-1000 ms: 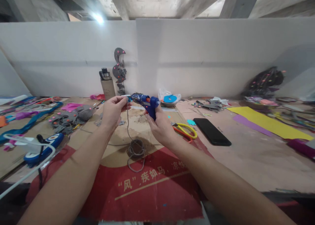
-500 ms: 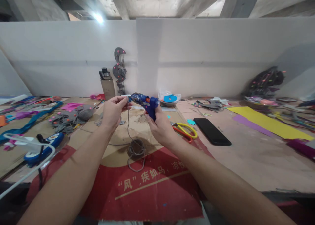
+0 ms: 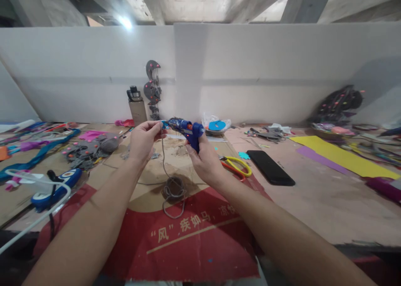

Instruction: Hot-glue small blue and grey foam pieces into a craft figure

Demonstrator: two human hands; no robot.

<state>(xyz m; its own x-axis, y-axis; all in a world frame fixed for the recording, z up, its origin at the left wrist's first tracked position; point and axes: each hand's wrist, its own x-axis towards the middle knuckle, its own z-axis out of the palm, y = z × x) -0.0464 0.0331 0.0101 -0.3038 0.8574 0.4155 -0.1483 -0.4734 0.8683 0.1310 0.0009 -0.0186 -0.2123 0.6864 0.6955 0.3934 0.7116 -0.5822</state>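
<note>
My left hand (image 3: 144,140) pinches the end of a grey cord (image 3: 163,152) between thumb and fingers, with a small blue piece at the fingertips, partly hidden. The cord hangs down to a loose coil (image 3: 173,188) on the cardboard (image 3: 200,236). In my right hand (image 3: 205,158) is a blue hot glue gun (image 3: 192,136), its handle wrapped by the fingers and a small red light showing. Its stained nozzle points left, just short of my left fingertips. Pliers with yellow and orange handles (image 3: 239,165) lie beside my right wrist.
A black phone (image 3: 270,168) lies on the right, near yellow paper (image 3: 344,154). At left are a blue power strip (image 3: 56,190) with a white cable and grey felt pieces (image 3: 90,150). A bottle (image 3: 137,108) and a bagged bowl (image 3: 216,129) stand toward the wall.
The glue gun has shifted very slightly right, leaving a little more gap between its nozzle and my left fingertips. My left hand stays almost in place, still pinching the cord.
</note>
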